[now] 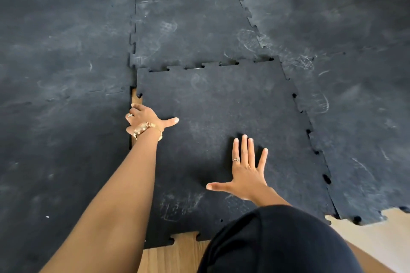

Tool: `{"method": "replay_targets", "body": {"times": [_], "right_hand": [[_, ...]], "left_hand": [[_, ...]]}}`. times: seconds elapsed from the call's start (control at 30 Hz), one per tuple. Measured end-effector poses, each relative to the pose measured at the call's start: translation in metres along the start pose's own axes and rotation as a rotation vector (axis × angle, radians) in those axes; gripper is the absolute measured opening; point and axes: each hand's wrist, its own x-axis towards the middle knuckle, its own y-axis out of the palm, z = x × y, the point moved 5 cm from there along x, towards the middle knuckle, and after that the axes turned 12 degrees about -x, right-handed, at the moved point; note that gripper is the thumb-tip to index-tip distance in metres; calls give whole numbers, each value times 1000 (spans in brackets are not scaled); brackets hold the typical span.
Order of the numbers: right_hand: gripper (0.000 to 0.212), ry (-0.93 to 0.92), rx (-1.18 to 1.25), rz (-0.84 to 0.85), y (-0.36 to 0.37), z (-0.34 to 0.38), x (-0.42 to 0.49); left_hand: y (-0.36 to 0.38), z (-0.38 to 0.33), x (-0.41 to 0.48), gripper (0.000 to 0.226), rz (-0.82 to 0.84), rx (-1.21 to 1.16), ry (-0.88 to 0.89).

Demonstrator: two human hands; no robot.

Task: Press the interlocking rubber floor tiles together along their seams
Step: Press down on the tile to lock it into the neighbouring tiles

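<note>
In the head view, a loose black rubber floor tile [221, 117] lay in the middle of the frame, its toothed edges facing the neighbouring tiles already laid on the wooden floor [177, 257]. Its far edge sat against the tile beyond [190, 29], with several small dark gaps showing along that seam. Its right edge ran against the right-hand tile [363, 131], again with dark holes between the teeth. On the left, a narrow strip of bare wood [135, 98] showed between the loose tile and the big left-hand tile [62, 106], so that seam was not closed.

The left hand [145, 121] reached out along that left gap. Its fingers curled down over the tile's left edge into the gap, while the thumb lay stretched across the tile's top; the grip pinched the edge of the loose tile. A ring and a gold bracelet [147, 129] showed on that hand and wrist.

The right hand [246, 170] lay flat on the loose tile's top, nearer the person, fingers spread and thumb pointing left, grasping nothing. It also bore a ring. A knee in dark cloth [277, 241] filled the lower right, over the tile's near edge.
</note>
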Motion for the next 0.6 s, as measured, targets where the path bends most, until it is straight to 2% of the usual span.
{"method": "replay_targets", "body": {"times": [0.1, 0.2, 0.33, 0.4, 0.47, 0.5, 0.53, 0.6], "right_hand": [[150, -25, 2, 45, -3, -1, -2], [165, -98, -24, 173, -5, 0, -1], [173, -194, -346, 433, -16, -19, 5], [167, -202, -466, 527, -29, -25, 10], [143, -143, -395, 563, -36, -18, 17], [134, -89, -360, 566, -37, -11, 19], [134, -11, -385, 556, -36, -2, 18], [124, 127, -501, 489, -29, 23, 8]], "left_hand": [[-5, -3, 7, 123, 52, 97, 1], [-9, -4, 12, 102, 113, 225, 50], [-16, -4, 14, 92, 89, 249, 93], [-16, -1, 15, 101, 55, 214, 104], [-14, 8, 18, 120, 36, 73, 82], [-14, 14, 21, 122, 34, 4, 66], [-15, 19, 24, 119, 48, -30, 53], [-19, 22, 31, 115, 93, 0, 49]]}}
